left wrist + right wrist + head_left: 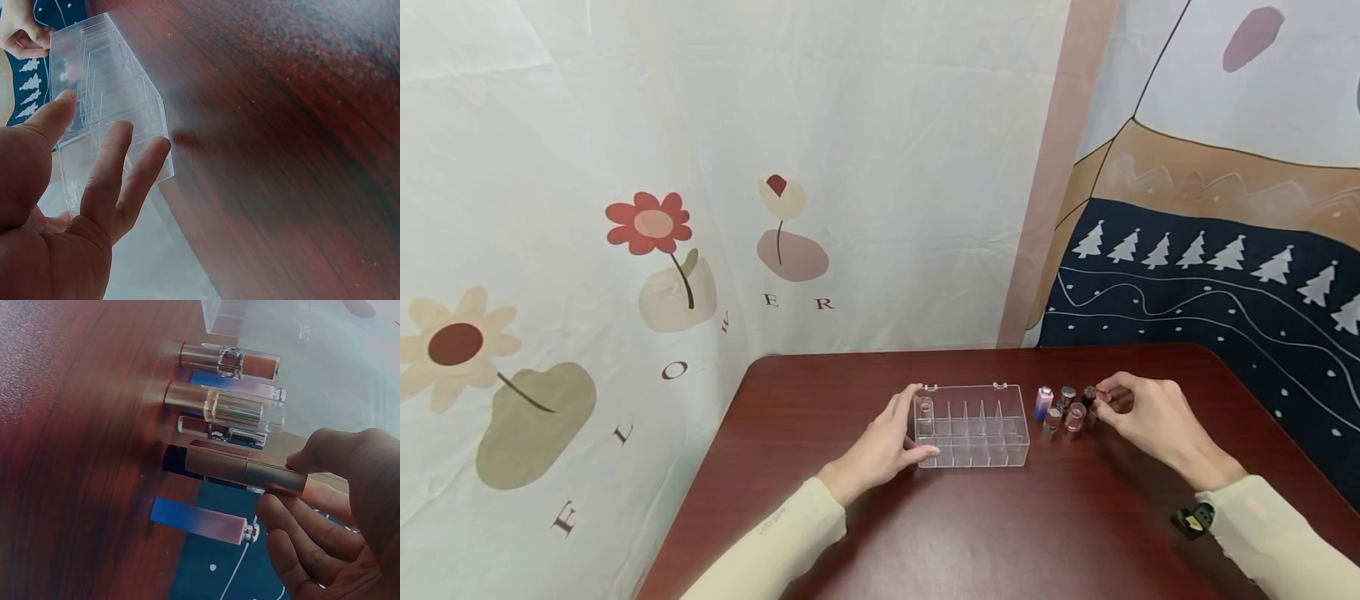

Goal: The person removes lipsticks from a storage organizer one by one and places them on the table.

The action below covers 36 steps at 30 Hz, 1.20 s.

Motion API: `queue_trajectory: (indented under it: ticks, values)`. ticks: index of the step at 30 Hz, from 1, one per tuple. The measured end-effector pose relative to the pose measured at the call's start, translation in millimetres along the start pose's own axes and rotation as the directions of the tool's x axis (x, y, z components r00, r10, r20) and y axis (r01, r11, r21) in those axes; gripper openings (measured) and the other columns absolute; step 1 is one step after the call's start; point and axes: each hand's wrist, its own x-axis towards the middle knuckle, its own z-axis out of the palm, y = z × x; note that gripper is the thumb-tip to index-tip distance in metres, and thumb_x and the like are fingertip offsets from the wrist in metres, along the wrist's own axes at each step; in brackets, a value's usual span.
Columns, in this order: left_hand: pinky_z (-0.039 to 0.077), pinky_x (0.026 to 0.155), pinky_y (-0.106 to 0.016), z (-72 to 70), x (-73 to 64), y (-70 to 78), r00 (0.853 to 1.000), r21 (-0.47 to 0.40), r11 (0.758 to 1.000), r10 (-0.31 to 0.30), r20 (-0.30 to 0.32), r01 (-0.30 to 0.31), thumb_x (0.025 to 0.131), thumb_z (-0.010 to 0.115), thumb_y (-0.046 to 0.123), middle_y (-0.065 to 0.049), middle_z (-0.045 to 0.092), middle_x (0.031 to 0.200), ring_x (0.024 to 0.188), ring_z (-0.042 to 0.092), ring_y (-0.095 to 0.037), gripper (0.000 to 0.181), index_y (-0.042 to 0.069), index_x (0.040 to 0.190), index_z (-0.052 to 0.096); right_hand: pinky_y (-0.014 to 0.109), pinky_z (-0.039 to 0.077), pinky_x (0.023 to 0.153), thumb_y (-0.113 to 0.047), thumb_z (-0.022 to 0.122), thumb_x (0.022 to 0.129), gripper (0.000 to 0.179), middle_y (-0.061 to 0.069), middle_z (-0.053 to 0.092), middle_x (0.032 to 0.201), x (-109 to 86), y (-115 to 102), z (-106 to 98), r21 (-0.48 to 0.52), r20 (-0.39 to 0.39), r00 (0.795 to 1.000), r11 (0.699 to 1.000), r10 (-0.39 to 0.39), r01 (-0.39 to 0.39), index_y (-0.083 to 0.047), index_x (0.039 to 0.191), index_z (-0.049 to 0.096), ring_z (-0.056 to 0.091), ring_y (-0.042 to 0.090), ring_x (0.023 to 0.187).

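Note:
My left hand point(880, 437) holds the left end of a clear plastic organizer box point(973, 454), fingers at its back corner and thumb along the front. Its upright dividers form two rows of compartments, and one clear-capped lipstick point(926, 414) stands in the back left one. Right of the box, my right hand point(1157, 417) pinches the top of a rose-gold lipstick tube point(219, 465) between thumb and fingertips. Close beside that tube stand two clear-capped lipsticks, one point(244, 409) nearer and another point(259, 364) further off, plus a blue-to-pink tube point(197, 520).
Another blue-to-pink tube point(1043, 404) stands between the box and the other lipsticks. All sit on a dark red wooden table point(970, 533). Printed cloth hangings point(887, 167) rise directly behind the table's back edge. A black device point(1191, 521) is strapped at my right wrist.

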Motion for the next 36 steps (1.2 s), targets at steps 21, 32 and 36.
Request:
queue_trajectory:
  ticks: [21, 32, 36]
  values:
    - [0.066, 0.086, -0.030, -0.2, 0.5, 0.0, 1.000, 0.013, 1.000, 0.001, 0.004, -0.001, 0.104, 0.093, 0.034, -0.023, 0.052, 0.168, 0.087, 0.081, -0.008, 0.102, 0.013, 0.178, 0.027, 0.022, 0.061, 0.070, -0.008, 0.095, 0.093, 0.018, 0.005, 0.085, 0.092, -3.9, 5, 10, 0.013, 0.056, 0.998, 1.000, 0.021, -0.022, -0.006, 0.107, 0.083, 0.078, 0.015, 0.078]
    - [0.067, 0.086, -0.031, 0.5, 0.5, 0.5, 1.000, 0.022, 1.000, -0.003, -0.001, 0.003, 0.103, 0.093, 0.032, -0.023, 0.052, 0.167, 0.086, 0.080, -0.008, 0.102, 0.012, 0.178, 0.027, 0.022, 0.060, 0.066, -0.006, 0.094, 0.092, 0.018, 0.008, 0.086, 0.092, -3.1, 6, 14, 0.023, 0.056, 0.998, 1.000, 0.016, -0.018, -0.005, 0.107, 0.084, 0.078, 0.016, 0.077]
    - [0.066, 0.084, -0.029, 0.3, 0.0, 0.3, 1.000, 0.014, 1.000, -0.006, 0.002, 0.006, 0.103, 0.093, 0.033, -0.023, 0.052, 0.167, 0.087, 0.080, -0.008, 0.102, 0.011, 0.178, 0.027, 0.022, 0.060, 0.068, -0.006, 0.094, 0.092, 0.018, 0.005, 0.085, 0.091, -4.0, 5, 14, 0.005, 0.044, 0.999, 1.000, 0.008, -0.009, -0.007, 0.107, 0.085, 0.078, 0.014, 0.077]
